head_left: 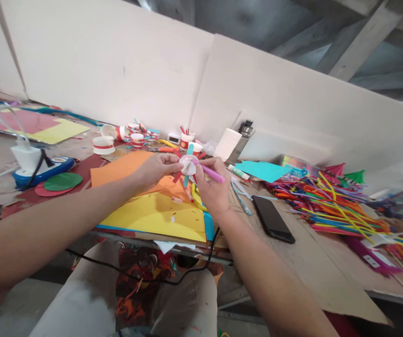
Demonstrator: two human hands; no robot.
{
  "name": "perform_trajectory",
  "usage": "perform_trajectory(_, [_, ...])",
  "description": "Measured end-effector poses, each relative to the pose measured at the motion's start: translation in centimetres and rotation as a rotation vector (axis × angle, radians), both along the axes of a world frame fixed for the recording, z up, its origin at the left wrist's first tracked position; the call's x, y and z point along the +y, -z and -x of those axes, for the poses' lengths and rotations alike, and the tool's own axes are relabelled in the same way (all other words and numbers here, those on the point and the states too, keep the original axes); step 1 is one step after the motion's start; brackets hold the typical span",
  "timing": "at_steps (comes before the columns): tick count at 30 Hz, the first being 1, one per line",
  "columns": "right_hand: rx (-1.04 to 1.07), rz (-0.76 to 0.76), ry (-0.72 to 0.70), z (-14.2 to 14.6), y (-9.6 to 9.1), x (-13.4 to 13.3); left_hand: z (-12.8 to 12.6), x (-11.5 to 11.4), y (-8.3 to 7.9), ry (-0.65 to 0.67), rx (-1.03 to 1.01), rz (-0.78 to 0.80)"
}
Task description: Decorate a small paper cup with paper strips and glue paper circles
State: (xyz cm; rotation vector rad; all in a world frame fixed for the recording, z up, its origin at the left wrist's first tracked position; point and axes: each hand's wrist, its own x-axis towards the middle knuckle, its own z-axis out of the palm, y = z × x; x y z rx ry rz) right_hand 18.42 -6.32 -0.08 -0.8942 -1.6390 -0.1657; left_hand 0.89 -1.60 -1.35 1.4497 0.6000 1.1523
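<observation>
Above the yellow sheets, my left hand [159, 169] pinches the edge of a small paper cup [188, 164], whose round white end faces me. Teal and red strips stick out around it like spokes. My right hand [212, 187] is closed around a pink-purple marker [211, 173], its tip at the white round face. Whether the tip touches it I cannot tell. Under both hands lie yellow paper [152, 217] and orange paper [117, 171]. Yellow-handled scissors [197, 199] lie partly hidden behind my right hand.
Several paper cups [103, 145] stand behind, left of a cup stack [227, 144]. At right are a black phone [273, 219] and a heap of pipe cleaners [334, 201]. A blue power strip [43, 171] sits at left. A black cable [145, 280] hangs across my lap.
</observation>
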Motion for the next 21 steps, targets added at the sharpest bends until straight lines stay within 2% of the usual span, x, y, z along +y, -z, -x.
perform_trajectory(21, [-0.002,0.000,-0.003,-0.03,0.01,-0.01,0.04,-0.12,-0.10,-0.012,-0.024,0.036])
